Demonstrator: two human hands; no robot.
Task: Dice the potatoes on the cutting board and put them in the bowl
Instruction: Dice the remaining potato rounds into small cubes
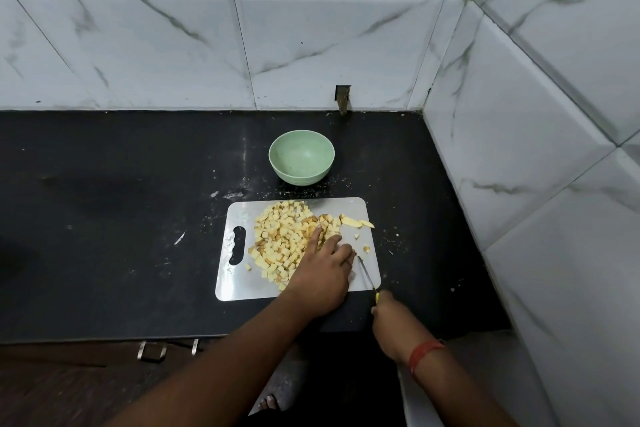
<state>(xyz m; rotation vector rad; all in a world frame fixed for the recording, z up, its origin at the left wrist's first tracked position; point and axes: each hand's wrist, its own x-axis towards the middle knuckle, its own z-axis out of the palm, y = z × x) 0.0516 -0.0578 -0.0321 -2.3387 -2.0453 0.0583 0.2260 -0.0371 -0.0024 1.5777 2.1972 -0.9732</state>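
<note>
A steel cutting board (349, 206) lies on the black counter and carries a heap of diced potato (280, 236). Two uncut potato strips (355, 222) lie at the board's far right, with a couple of stray cubes (366, 248) nearby. My left hand (323, 270) rests on the right side of the heap, index finger stretched out over the cubes. My right hand (389, 319) grips the yellow handle of a knife (366, 274); its blade lies low over the board's near right corner. The pale green bowl (302, 157) stands empty beyond the board.
The black counter (121, 218) runs left from the board and ends at a front edge near me. Tiled walls close the back and the right side. A small hole in the wall (343, 99) sits behind the bowl. Metal drawer handles (152, 352) show below the counter.
</note>
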